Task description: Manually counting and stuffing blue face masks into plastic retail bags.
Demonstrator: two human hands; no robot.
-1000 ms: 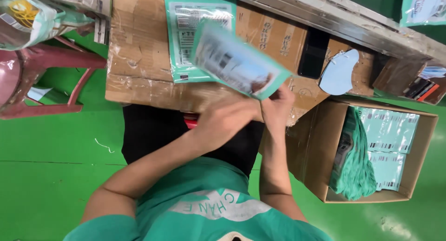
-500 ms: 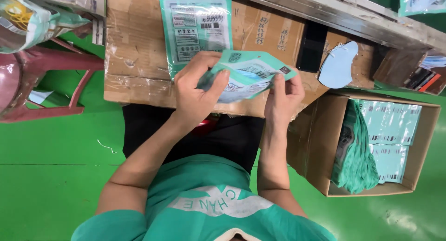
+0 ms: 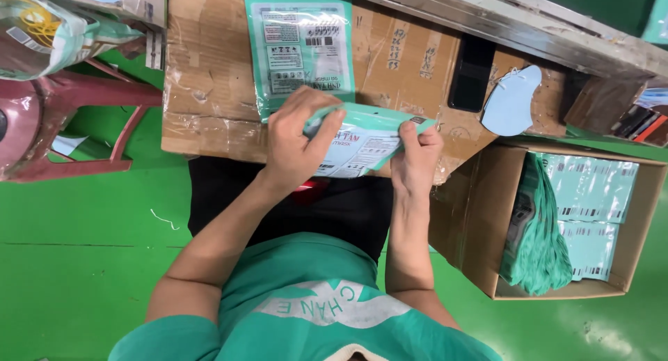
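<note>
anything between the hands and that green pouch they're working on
Nothing visible. The left hand lies over the green pouch with its fingers on the top edge, and the right hand pinches its right end. The pouch sits above the front edge of the cardboard table.

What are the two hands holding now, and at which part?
A green pouch: the left hand grips its left end and the right hand pinches its right end.
</note>
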